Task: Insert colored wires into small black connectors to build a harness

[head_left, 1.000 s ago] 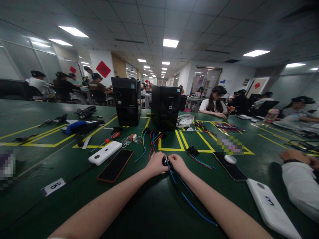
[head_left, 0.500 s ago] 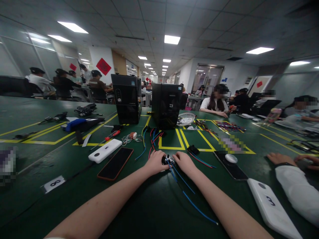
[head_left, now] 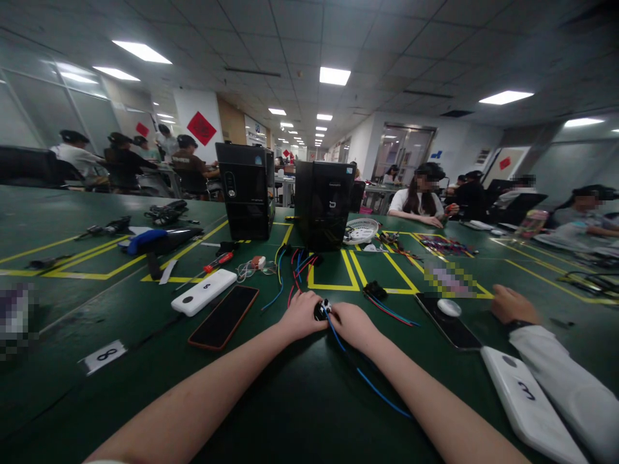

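Note:
Low over the green table, my left hand [head_left: 304,314] is closed around a small black-and-white part [head_left: 321,310], whose kind I cannot make out. My right hand [head_left: 352,323] presses against the part's right side, fingers pinched where a blue wire [head_left: 344,348] comes out. That wire curves down and right until my right forearm hides its end. Several loose red and blue wires [head_left: 298,269] lie just beyond my hands. To the right sits a black piece [head_left: 375,290] with red and blue wires attached.
Two black computer towers [head_left: 245,193] stand at the back. Left of my hands are a phone [head_left: 224,318], a white power bank [head_left: 204,292] and a red screwdriver [head_left: 218,261]. On the right lie another phone [head_left: 447,325], a second power bank [head_left: 527,393] and a co-worker's hand [head_left: 515,305].
My right hand has shifted slightly left and its fingers have closed in at the part. Of two blue wires, one is now largely hidden. The co-worker's arm has moved left.

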`<state>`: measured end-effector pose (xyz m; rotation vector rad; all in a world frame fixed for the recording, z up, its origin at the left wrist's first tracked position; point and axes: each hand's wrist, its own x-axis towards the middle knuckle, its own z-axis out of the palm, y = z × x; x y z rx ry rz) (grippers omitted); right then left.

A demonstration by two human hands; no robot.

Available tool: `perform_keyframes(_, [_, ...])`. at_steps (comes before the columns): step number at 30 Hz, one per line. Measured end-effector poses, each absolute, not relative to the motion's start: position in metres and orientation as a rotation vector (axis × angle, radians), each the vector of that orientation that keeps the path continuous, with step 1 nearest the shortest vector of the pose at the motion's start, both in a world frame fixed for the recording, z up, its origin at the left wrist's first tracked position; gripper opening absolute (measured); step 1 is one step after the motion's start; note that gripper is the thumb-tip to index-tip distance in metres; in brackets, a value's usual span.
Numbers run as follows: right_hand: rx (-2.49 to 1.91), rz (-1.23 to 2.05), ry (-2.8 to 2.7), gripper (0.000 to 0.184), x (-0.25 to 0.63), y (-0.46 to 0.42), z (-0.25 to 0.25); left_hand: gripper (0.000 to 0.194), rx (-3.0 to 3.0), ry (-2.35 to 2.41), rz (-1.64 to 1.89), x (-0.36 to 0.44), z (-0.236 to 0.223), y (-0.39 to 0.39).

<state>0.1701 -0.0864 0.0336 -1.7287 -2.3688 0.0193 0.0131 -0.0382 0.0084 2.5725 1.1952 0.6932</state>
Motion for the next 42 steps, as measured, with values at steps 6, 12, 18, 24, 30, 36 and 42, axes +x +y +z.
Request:
perform_keyframes(6, [-1.655,-0.012,-2.381,0.022,0.171,-0.084,0.029,0.037,2.561,1.250,0.642,0.014,0.011,-0.038])
perform_keyframes(12, [-1.639,-0.031,-2.321,0.023,0.168,-0.083,0.020,0.037,2.570,1.267,0.658,0.014,0.009,-0.037])
perform_keyframes(18, [-1.644,-0.103,-2.346,0.023,0.166,-0.084,0.020,0.037,2.562,1.292,0.665,0.014,0.007,-0.035])
perform_keyframes(24, [-1.650,-0.196,-2.387,0.026,0.165,-0.083,0.021,0.038,2.548,1.325,0.618,0.014,0.010,-0.035])
perform_keyframes(30, [-1.685,-0.235,-2.414,0.027,0.165,-0.081,0.026,0.037,2.528,1.340,0.612,0.014,0.012,-0.035])
perform_keyframes(36, [-1.761,-0.355,-2.445,0.019,0.164,-0.084,0.037,0.038,2.537,1.348,0.638,0.015,0.010,-0.035])
perform_keyframes(42, [-1.700,-0.409,-2.517,0.020,0.161,-0.083,0.040,0.039,2.549,1.363,0.638,0.016,0.010,-0.036])
